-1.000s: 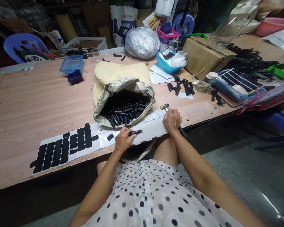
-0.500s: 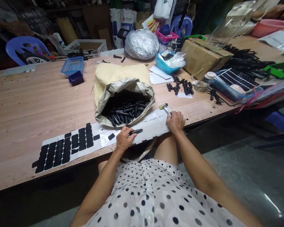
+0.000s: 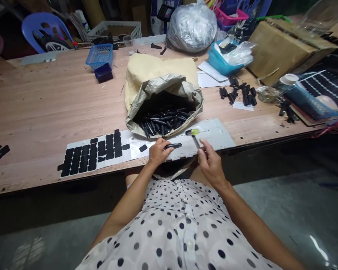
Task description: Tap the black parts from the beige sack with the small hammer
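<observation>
1. The hammer (image 3: pixel 195 132) is now nearer the sack (image 3: pixel 160 67).
2. Left hand (image 3: pixel 157 153): fingers pinch a black piece (image 3: pixel 175 145) just before the sack.
3. Right hand (image 3: pixel 212 165): fingers grip the hammer.
4. Best keep left fingertips clear of the hammer.

A slim, glossy black piece (image 3: pixel 174 145), narrow and roughly pen-shaped, lies nearly level in the left hand (image 3: pixel 157 152), its near end hidden by the fingers and its free end pointing right, over the pale board (image 3: pixel 216 137) along the tabletop's front edge. Just to its right, a small hammer (image 3: pixel 194 133) tilts above the same board, its slightly blurred head black on one side and yellow-green on the other, its metallic shank slanting down into the right hand (image 3: pixel 212 162).
</observation>
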A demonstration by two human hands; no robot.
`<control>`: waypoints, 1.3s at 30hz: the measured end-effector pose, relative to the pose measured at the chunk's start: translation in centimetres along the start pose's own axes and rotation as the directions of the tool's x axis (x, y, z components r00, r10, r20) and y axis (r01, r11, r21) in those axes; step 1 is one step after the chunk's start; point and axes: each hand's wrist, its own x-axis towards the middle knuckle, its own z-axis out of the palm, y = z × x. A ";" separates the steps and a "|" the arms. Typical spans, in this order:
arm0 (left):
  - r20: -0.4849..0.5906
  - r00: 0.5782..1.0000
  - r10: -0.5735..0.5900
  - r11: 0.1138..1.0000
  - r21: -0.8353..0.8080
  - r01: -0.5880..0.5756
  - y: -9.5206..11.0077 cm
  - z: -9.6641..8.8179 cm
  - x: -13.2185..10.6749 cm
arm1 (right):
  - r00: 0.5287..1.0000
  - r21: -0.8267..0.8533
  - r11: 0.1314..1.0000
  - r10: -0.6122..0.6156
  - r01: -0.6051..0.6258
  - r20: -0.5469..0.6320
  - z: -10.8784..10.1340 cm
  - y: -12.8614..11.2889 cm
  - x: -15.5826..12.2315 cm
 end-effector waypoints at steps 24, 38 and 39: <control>0.004 1.000 -0.026 1.000 -0.014 0.026 0.2 -0.2 0.1 | 0.984 -0.006 0.989 -0.144 0.145 0.109 2.2 -2.1 -2.2; 0.039 0.997 0.061 0.994 0.087 -0.064 -0.4 -0.5 0.0 | 0.919 -0.554 0.734 0.318 -0.393 -0.231 -2.5 7.8 10.8; 0.037 0.997 0.063 0.993 0.096 -0.066 -0.4 -0.5 -0.1 | 0.913 -0.562 0.720 0.332 -0.407 -0.235 -2.2 8.1 11.3</control>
